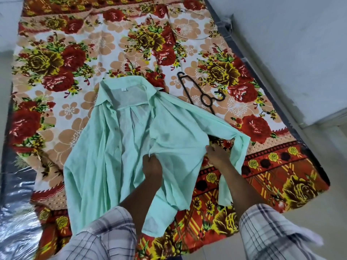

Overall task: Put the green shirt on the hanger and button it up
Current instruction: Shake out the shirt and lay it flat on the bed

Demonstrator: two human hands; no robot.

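Currently: thin mint-green button-up shirt [116,147] lies open, collar far, on floral bedsheet [75,44]. Left hand [152,166] pinches right panel's edge; right hand [216,152] seemingly grips its side, probably spreading it. Black plastic hanger [201,99] lies far-right, unused.

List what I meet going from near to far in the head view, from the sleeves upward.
Checked sleeve → left hand → black hanger → white cord. The green shirt and right hand overlap these, so I leave them out.
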